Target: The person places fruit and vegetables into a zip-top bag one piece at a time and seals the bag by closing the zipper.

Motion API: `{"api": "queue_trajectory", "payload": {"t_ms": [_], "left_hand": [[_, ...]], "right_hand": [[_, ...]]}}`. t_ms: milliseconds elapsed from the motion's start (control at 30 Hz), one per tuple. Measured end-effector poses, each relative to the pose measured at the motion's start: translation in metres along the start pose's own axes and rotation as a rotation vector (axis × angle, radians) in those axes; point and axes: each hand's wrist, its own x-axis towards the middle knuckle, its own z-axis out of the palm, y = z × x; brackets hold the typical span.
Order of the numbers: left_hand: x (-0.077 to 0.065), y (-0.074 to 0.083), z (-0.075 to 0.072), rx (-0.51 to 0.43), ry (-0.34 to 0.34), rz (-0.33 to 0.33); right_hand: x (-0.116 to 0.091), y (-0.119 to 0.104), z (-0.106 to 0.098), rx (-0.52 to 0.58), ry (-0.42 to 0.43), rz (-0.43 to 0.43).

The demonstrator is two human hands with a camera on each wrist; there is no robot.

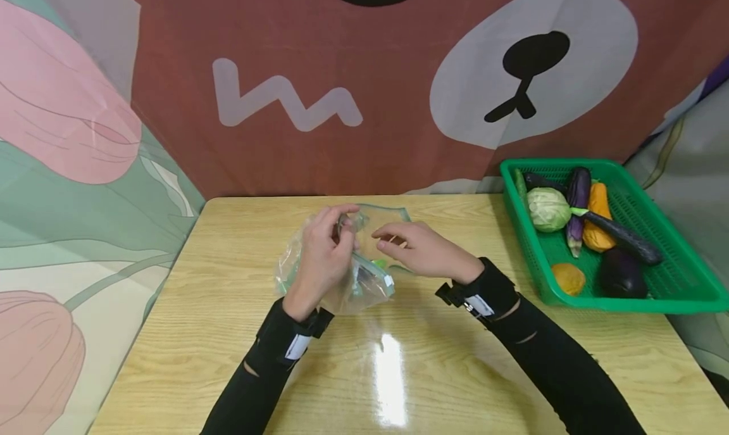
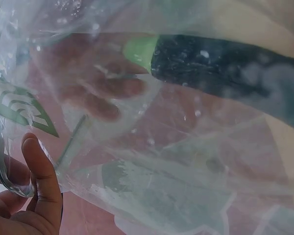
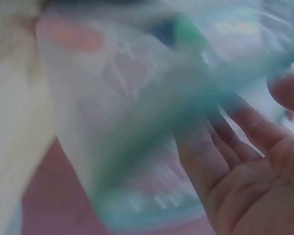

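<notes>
A clear zip-top plastic bag (image 1: 364, 289) with a teal-edged mouth lies crumpled at the table's middle. My left hand (image 1: 324, 251) pinches the bag's edge between thumb and fingers, which the left wrist view shows close up. Through the film there, a dark eggplant (image 2: 210, 63) with a light green cap appears; in the head view it is mostly hidden. My right hand (image 1: 418, 248) is at the bag's right side, fingers loosely bent. In the right wrist view, that hand's fingers (image 3: 201, 156) lie against the blurred teal edge of the bag, without a visible pinch.
A green plastic basket (image 1: 615, 305) stands at the table's right. It holds a cabbage (image 1: 548, 209), several eggplants, an orange-yellow squash (image 1: 598, 216) and a round yellow item (image 1: 567, 278). A printed cloth (image 1: 398, 137) hangs behind the wooden table (image 1: 199, 334).
</notes>
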Motion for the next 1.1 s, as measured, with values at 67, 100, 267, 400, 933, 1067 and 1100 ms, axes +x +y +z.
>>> {"api": "queue_trajectory", "payload": {"t_ms": [67, 100, 267, 400, 933, 1067, 1100], "left_hand": [[0.000, 0.000, 0.000, 0.006, 0.003, 0.007], [0.000, 0.000, 0.000, 0.008, 0.003, 0.008], [-0.001, 0.000, -0.001, 0.005, 0.004, -0.007], [-0.001, -0.001, -0.002, 0.006, 0.003, -0.008], [-0.003, -0.001, -0.002, 0.006, -0.004, -0.027], [-0.002, -0.002, -0.003, 0.001, -0.007, -0.033], [-0.002, -0.002, -0.003, 0.002, -0.009, -0.035]], "right_hand": [[-0.010, -0.002, -0.011, -0.045, 0.067, -0.013], [-0.016, -0.002, -0.017, -0.070, 0.104, -0.019], [-0.042, 0.011, -0.053, -0.173, 0.306, 0.031], [-0.061, 0.038, -0.090, -0.199, 0.408, 0.173], [-0.120, 0.150, -0.157, -0.214, 0.228, 0.560], [-0.125, 0.160, -0.158, -0.219, 0.227, 0.585], [-0.127, 0.162, -0.158, -0.224, 0.229, 0.592]]}}
